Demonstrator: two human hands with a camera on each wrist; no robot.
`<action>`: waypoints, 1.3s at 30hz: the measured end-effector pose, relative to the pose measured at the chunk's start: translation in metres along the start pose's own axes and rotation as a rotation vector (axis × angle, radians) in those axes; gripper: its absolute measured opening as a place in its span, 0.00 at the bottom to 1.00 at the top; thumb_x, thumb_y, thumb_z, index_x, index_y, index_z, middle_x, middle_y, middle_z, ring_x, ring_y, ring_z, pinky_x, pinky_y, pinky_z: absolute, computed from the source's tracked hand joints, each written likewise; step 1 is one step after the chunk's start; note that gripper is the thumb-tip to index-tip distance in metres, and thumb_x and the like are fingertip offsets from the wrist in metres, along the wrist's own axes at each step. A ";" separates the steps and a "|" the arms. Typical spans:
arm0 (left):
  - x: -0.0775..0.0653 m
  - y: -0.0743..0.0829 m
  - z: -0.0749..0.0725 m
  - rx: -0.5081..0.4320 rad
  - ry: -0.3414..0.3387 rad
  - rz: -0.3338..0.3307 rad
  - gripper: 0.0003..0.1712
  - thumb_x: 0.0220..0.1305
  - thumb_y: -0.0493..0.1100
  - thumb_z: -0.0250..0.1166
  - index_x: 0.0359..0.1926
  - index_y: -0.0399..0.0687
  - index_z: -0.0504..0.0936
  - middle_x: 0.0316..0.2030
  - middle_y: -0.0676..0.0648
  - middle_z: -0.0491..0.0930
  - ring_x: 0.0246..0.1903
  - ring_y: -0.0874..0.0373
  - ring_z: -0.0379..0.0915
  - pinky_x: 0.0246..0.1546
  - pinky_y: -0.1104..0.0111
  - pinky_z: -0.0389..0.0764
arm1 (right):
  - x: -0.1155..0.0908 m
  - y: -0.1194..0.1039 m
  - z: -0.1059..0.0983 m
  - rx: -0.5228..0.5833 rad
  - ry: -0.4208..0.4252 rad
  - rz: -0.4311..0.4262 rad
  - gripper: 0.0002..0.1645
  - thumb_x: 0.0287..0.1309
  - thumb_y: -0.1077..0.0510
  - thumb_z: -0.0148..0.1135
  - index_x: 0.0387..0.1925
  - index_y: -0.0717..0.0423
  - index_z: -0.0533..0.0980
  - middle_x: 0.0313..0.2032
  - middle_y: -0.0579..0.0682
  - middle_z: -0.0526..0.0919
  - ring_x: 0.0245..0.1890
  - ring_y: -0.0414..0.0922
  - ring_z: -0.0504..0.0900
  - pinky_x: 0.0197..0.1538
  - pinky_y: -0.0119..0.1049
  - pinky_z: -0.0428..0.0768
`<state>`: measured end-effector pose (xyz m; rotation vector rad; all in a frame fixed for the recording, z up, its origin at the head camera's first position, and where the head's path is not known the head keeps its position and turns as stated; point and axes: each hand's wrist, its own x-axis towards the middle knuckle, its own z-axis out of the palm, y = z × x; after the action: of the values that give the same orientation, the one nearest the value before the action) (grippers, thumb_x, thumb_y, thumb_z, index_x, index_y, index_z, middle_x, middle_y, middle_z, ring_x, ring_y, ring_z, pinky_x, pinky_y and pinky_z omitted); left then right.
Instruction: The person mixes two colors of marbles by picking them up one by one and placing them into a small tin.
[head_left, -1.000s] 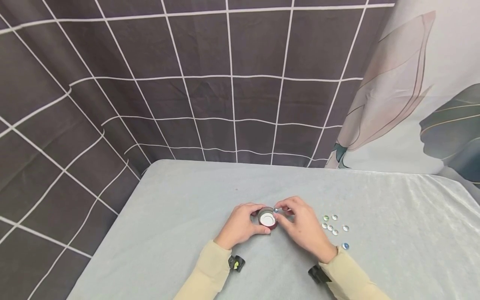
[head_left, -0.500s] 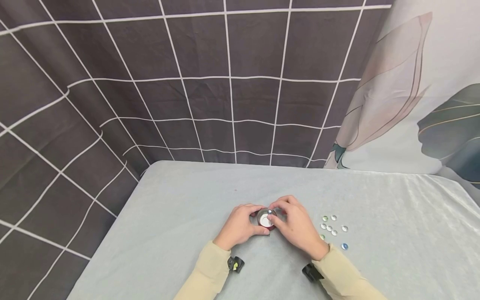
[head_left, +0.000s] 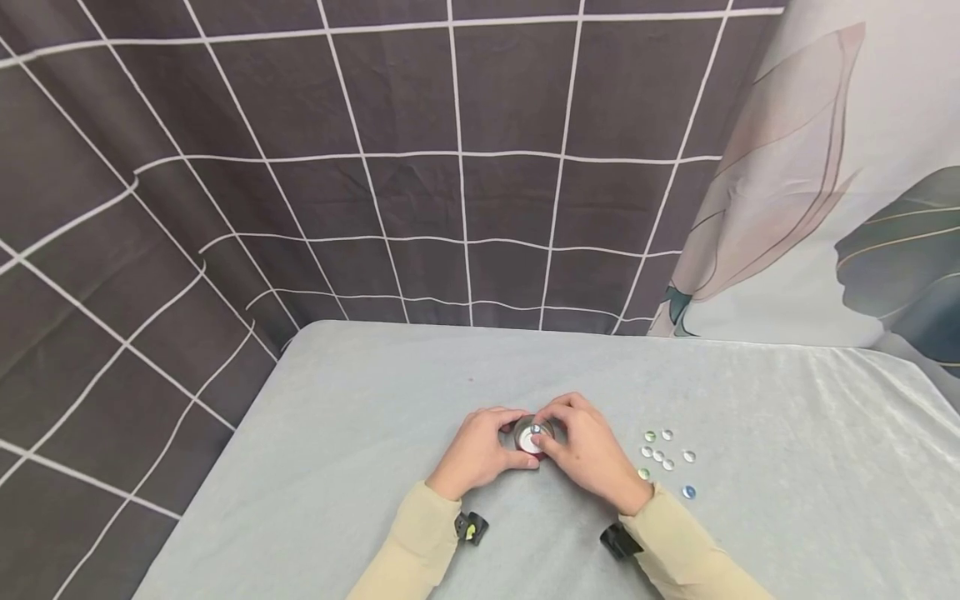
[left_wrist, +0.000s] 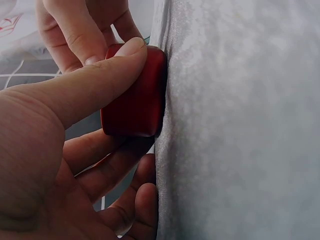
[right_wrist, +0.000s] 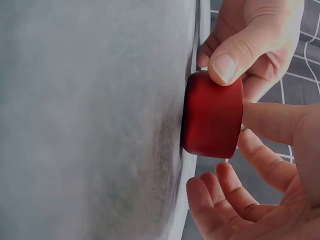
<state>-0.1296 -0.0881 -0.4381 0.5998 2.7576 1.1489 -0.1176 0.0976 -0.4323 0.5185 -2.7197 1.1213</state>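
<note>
A container [right_wrist: 213, 120] on the desk [head_left: 322, 475], between the left hand [head_left: 474, 450] and the right hand [head_left: 588, 446].
Loose pebbles [head_left: 657, 456] lie to the right of the right hand; a curtain [head_left: 510, 200] hangs behind the desk.

A dark grey-brown fabric curtain with a white grid [head_left: 337, 200] hangs along the left and far sides. At far right I see a white fabric curtain with pink and blue-grey leaves [head_left: 813, 204], beyond the bench [head_left: 810, 417] draped in velvety grey cloth [head_left: 337, 408].
</note>
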 end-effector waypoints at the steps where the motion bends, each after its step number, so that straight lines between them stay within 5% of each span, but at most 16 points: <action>1: 0.000 0.000 0.000 -0.003 0.000 0.000 0.33 0.46 0.50 0.83 0.55 0.48 0.86 0.48 0.51 0.86 0.46 0.58 0.79 0.51 0.64 0.79 | 0.000 0.000 0.000 -0.001 -0.007 0.001 0.08 0.53 0.63 0.75 0.33 0.51 0.83 0.40 0.48 0.79 0.42 0.47 0.79 0.49 0.47 0.78; 11: 0.000 0.000 0.000 -0.013 -0.005 -0.010 0.34 0.46 0.49 0.83 0.56 0.47 0.85 0.49 0.49 0.86 0.47 0.57 0.79 0.51 0.64 0.79 | 0.001 0.001 0.001 0.001 -0.036 -0.006 0.07 0.53 0.64 0.74 0.32 0.52 0.83 0.38 0.48 0.80 0.41 0.45 0.79 0.48 0.46 0.79; 39: 0.000 0.001 0.002 -0.005 0.004 -0.013 0.33 0.45 0.48 0.83 0.54 0.44 0.86 0.48 0.48 0.86 0.51 0.54 0.80 0.55 0.62 0.78 | 0.003 0.000 -0.017 0.061 0.063 0.033 0.10 0.52 0.64 0.75 0.37 0.55 0.84 0.41 0.52 0.81 0.38 0.49 0.81 0.43 0.46 0.84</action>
<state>-0.1287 -0.0867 -0.4389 0.5794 2.7570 1.1553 -0.1205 0.1084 -0.4195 0.4413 -2.6570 1.2113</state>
